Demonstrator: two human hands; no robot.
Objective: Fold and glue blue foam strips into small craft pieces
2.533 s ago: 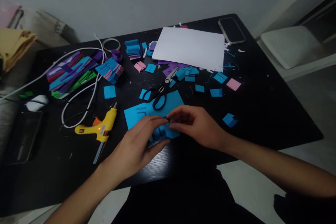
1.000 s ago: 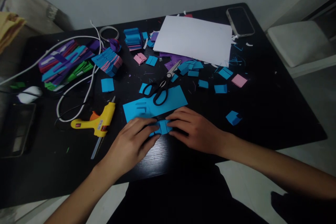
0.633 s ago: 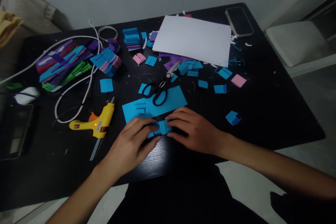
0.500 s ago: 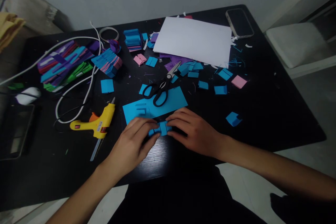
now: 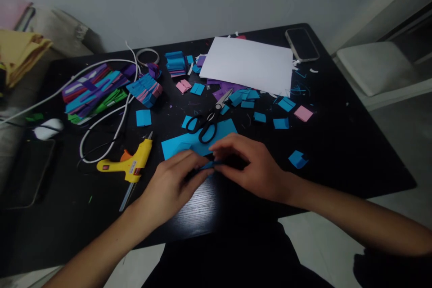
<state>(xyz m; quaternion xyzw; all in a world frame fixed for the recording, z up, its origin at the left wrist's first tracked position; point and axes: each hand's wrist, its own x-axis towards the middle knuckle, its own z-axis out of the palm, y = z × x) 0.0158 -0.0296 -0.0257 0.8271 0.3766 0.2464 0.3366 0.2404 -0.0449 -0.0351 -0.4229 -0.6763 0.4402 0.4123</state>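
Between my two hands is a small folded piece of blue paper (image 5: pixel 209 165), held low over the table's near side and seen almost edge-on. My left hand (image 5: pixel 177 175) pinches its left end between thumb and fingers. At the other end, my right hand (image 5: pixel 254 164) grips it with thumb and fingertips, the fingers curved. Just beyond the hands lies a flat blue paper strip (image 5: pixel 222 129), partly covered by my left hand. Black-handled scissors (image 5: pixel 209 119) rest across that strip, blades pointing away to the right.
A yellow glue gun (image 5: pixel 140 159) lies left of my hands, near a looped white cable (image 5: pixel 126 108). Folded paper bundles (image 5: pixel 146 90), white sheets (image 5: pixel 249 63) and a phone (image 5: pixel 302 44) sit farther back. Loose blue squares (image 5: pixel 281 123) and a pink one (image 5: pixel 303 113) are scattered to the right.
The folded blue paper has turned from showing its broad face to nearly edge-on. My right hand's fingers have lifted and curled more. The whole view has shifted slightly.
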